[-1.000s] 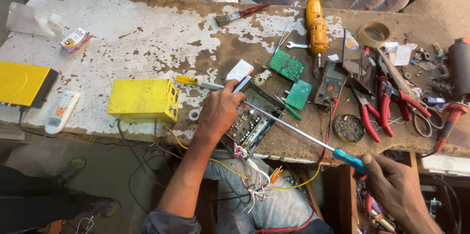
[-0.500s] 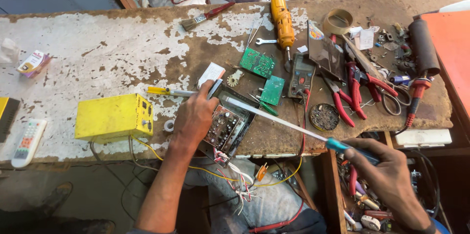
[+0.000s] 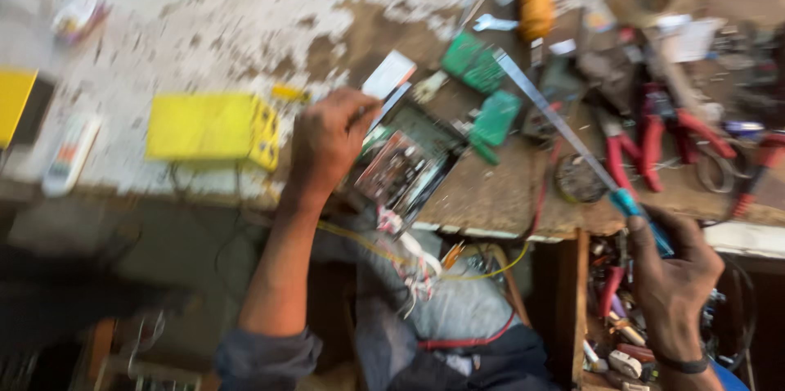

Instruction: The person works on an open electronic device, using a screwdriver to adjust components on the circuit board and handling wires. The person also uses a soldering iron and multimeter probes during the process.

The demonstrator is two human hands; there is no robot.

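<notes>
Fingers of the right hand (image 3: 672, 276) grip a long screwdriver (image 3: 564, 133) slanting up-left; left hand (image 3: 327, 141) fingers press the opened circuit unit (image 3: 406, 166).

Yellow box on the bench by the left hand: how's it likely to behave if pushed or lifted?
The yellow box looks rigid and lies flat on a broad face, so it should slide, not tip or roll. Dark wires seem to hang below it at the bench edge; if attached, they may tug on a lift. The rough, flaking bench surface probably adds drag. The left hand rests just beside it.
</notes>
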